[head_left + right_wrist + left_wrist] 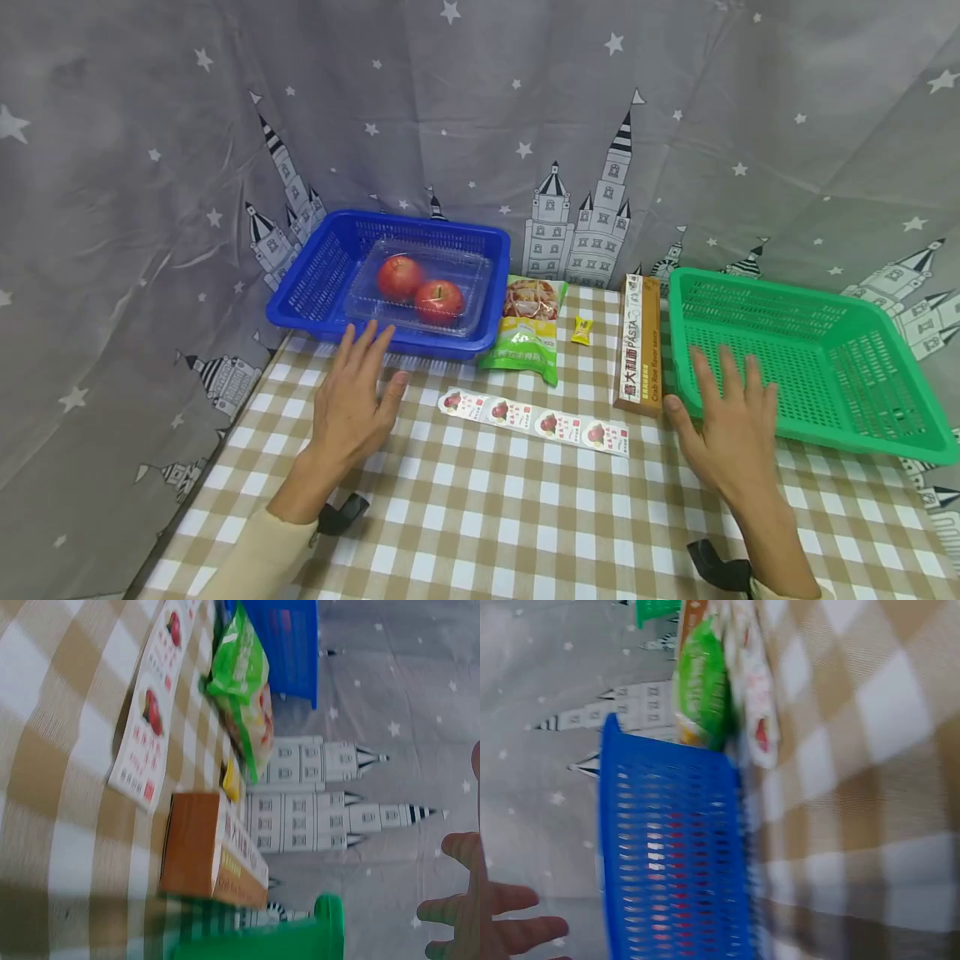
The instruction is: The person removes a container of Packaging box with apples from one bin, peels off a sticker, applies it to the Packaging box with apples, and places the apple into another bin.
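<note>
My left hand (pixel 352 408) has its fingers spread and holds nothing, near the front rim of the blue basket (pixel 300 310). Inside that basket lies a clear plastic box (pixel 365 297) with two red apples (pixel 438 302) in it. At the right, my right hand (pixel 731 429) also holds nothing; its straight fingers overlap the near-left part of the green basket (pixel 847 354) in the head view. Left of that hand stands a pasta box (pixel 639 346). Between the hands, a strip of stickers (pixel 536 421) with red fruit pictures lies on the checked cloth.
A green and yellow food packet (pixel 525 329) leans by the blue basket's right side. Between it and the pasta box is a small yellow wrapped sweet (pixel 581 330). A grey curtain (pixel 465 108) with stars and castles hangs behind the table (pixel 480 533).
</note>
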Demonstrator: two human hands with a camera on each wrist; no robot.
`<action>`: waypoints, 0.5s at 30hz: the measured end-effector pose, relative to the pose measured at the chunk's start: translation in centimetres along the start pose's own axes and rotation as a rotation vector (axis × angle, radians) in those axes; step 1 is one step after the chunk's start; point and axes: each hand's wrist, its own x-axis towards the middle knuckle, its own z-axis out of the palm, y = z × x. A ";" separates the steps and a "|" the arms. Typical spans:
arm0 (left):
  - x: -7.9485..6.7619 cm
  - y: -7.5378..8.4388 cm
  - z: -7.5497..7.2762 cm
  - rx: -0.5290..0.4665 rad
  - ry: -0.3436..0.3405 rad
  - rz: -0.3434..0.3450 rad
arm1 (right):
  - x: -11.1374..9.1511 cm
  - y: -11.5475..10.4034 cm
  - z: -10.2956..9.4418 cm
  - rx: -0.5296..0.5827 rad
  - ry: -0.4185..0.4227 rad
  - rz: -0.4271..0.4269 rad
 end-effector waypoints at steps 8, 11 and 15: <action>-0.9 -2.1 1.8 -0.081 0.190 -0.022 | 1.9 -2.4 1.5 0.049 -0.017 -0.056; -1.0 -2.8 2.4 -0.140 0.214 -0.092 | 2.8 -3.2 2.0 0.047 -0.027 -0.076; -0.8 -3.4 2.9 -0.340 0.167 -0.301 | 3.8 -4.1 2.7 0.045 -0.040 -0.107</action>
